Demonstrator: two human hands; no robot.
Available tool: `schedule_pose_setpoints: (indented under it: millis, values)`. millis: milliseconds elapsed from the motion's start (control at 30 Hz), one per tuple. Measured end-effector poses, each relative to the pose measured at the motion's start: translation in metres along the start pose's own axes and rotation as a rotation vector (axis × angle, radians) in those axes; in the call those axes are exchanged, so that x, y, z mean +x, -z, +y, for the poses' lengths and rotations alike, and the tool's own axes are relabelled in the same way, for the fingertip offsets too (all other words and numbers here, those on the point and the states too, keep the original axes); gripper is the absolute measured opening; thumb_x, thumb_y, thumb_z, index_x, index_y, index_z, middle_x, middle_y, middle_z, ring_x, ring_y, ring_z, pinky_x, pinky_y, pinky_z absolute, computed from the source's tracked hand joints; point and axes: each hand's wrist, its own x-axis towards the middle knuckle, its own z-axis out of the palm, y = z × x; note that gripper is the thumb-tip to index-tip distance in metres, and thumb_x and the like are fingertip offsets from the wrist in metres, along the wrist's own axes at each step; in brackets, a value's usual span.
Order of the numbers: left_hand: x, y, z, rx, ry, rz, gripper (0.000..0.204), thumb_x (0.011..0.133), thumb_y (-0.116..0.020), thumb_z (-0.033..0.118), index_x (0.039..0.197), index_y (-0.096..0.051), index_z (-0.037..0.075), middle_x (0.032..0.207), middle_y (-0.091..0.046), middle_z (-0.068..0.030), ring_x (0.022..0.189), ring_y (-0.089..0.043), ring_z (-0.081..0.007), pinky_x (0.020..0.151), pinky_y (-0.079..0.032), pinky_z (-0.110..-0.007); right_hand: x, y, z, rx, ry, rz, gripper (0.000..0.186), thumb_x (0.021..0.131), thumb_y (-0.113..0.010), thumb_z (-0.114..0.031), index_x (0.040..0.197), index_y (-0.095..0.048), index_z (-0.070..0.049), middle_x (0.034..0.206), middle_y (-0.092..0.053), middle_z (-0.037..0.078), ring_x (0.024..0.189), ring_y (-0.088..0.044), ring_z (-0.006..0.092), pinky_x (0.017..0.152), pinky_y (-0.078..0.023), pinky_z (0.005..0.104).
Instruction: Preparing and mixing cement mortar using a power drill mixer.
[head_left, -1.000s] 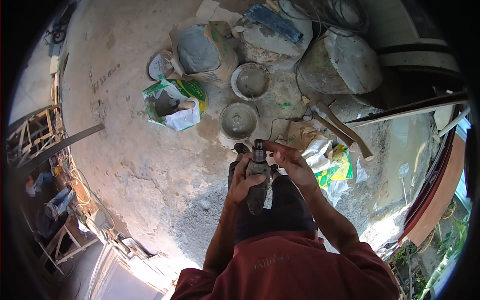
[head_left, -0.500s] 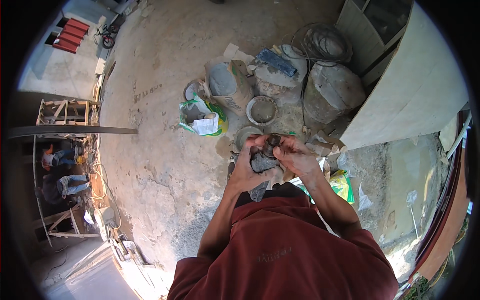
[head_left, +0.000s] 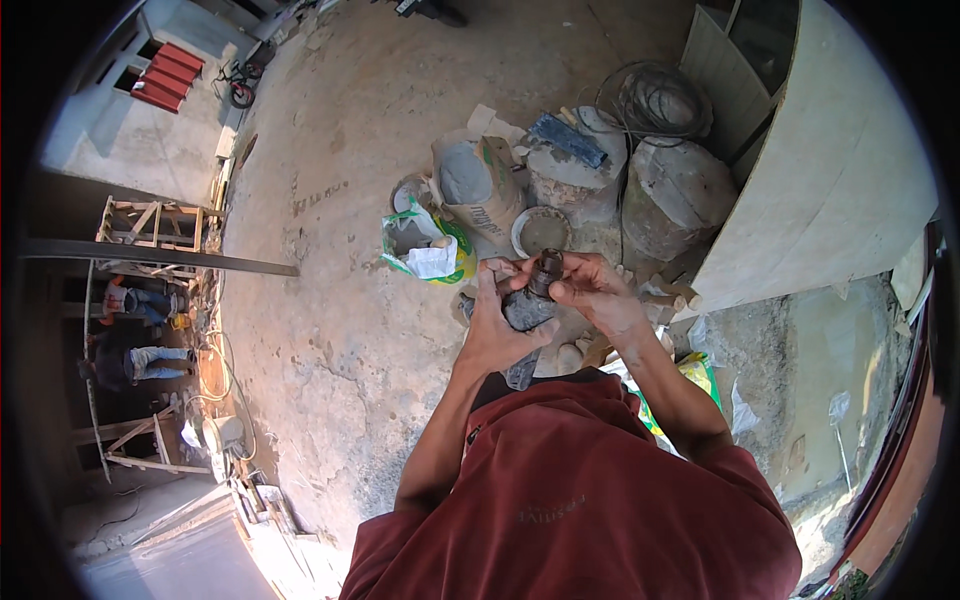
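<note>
In front of my waist, both hands meet at a small dark brown cylindrical piece (head_left: 546, 272) with a rounded, ridged top. Its exact kind does not show. My right hand (head_left: 598, 296) pinches it from the right with thumb and fingers. On the other side my left hand (head_left: 500, 328) curls round it, fingertips at its far edge and thumb lower down. Just beneath the piece, between the hands, a dark grey rounded thing (head_left: 526, 312) shows; I cannot tell whether it is held too. Pale dust coats the fingers.
Beyond my hands stand a green-and-white sack (head_left: 462, 262), a paper sack of grey powder (head_left: 508, 205) and a round bucket (head_left: 541, 232). Farther right are large drums (head_left: 680, 190) with coiled cable (head_left: 662, 100) and a pale panel (head_left: 840, 170). Two people (head_left: 135, 368) are at the far left.
The whole view has shifted, so the sacks, bucket and drums sit farther right and slightly lower. Both hands stay on the dark piece, with the fingers slightly repositioned.
</note>
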Motion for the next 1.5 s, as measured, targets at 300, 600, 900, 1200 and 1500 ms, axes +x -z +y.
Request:
schedule_pose_setpoints:
  millis: [300,600,900,1200,1500]
  values:
    - [-0.002,0.014,0.026,0.309,-0.017,0.071,0.085,0.069,-0.088,0.02,0.129,-0.032,-0.001,0.11,-0.065,-0.0231,0.103,-0.068,-0.0362,0.092,-0.053,-0.043,0.009,-0.043,0.006,-0.68,0.354,0.413,0.032,0.083,-0.088,-0.025,0.1,-0.076,0.0,0.089,-0.073,0.004,0.085,-0.066,0.0081,0.078,-0.051,0.0248]
    - [-0.011,0.041,0.017,0.113,-0.032,-0.046,0.09,0.061,-0.091,0.016,0.129,-0.033,0.006,0.1,-0.064,-0.017,0.1,-0.065,-0.029,0.097,-0.048,-0.037,0.008,-0.034,-0.019,-0.686,0.115,0.041,0.033,0.083,-0.087,-0.018,0.11,-0.075,-0.002,0.095,-0.067,0.0,0.085,-0.057,0.0038,0.075,-0.045,0.0216]
    - [-0.015,0.052,-0.003,-0.245,-0.027,-0.096,0.091,0.06,-0.091,0.01,0.131,-0.034,0.008,0.12,-0.048,-0.0095,0.113,-0.059,-0.0227,0.105,-0.04,-0.036,0.019,-0.042,-0.017,-0.478,0.193,-0.122,0.079,0.083,-0.086,-0.013,0.151,-0.045,-0.005,0.106,-0.069,0.004,0.106,-0.061,0.0113,0.091,-0.048,0.0271]
    - [-0.025,0.053,0.001,-0.23,-0.025,-0.071,0.085,0.061,-0.089,0.01,0.129,-0.037,0.008,0.118,-0.049,-0.0098,0.106,-0.057,-0.0213,0.101,-0.043,-0.036,0.012,-0.058,0.001,-0.351,0.269,-0.013,0.088,0.074,-0.091,0.0,0.148,-0.043,0.001,0.106,-0.072,0.008,0.098,-0.066,0.0121,0.092,-0.051,0.0283]
    - [-0.037,0.046,0.019,-0.152,-0.066,0.054,0.078,0.064,-0.089,0.015,0.125,-0.04,0.007,0.11,-0.057,-0.0098,0.107,-0.059,-0.0222,0.097,-0.046,-0.036,0.006,-0.068,0.002,-0.166,0.21,0.012,0.079,0.076,-0.088,0.002,0.144,-0.048,-0.002,0.103,-0.076,0.008,0.097,-0.068,0.0129,0.093,-0.052,0.0294]
